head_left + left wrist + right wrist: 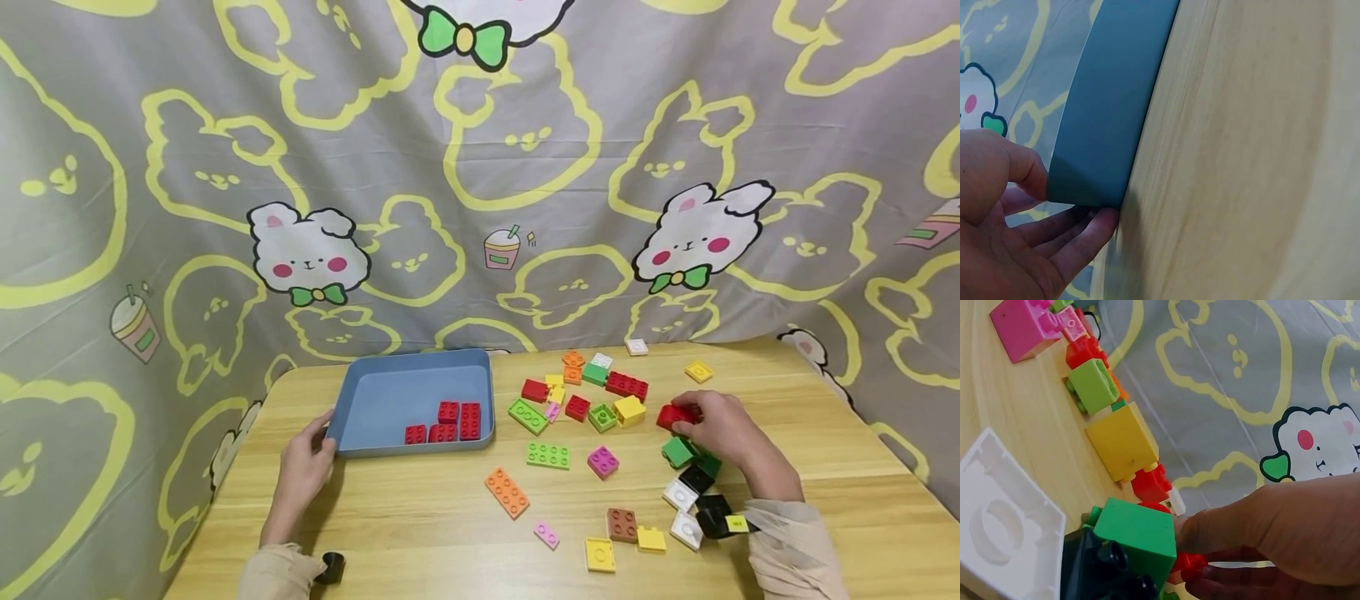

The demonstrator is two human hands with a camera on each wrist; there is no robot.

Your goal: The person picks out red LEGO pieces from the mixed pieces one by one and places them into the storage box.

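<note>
A blue tray [390, 404] stands at the left of the table, with several red building blocks [470, 421] in its near right corner. My left hand [307, 458] holds the tray's near left corner; in the left wrist view the thumb and fingertips meet the tray wall [1107, 112]. Over at the right, my right hand [723, 433] pinches a red block [671, 417] between thumb and fingers. Just in front of that hand lies a green block [677, 452]. In the right wrist view the green block [1138, 534] partly hides the red one.
Loose blocks are scattered between tray and right hand, among them a dark red block [627, 385], a yellow block [628, 410] and an orange block [507, 492]. Black and white pieces [680, 495] lie near the right forearm. A patterned curtain [480, 167] hangs behind the table.
</note>
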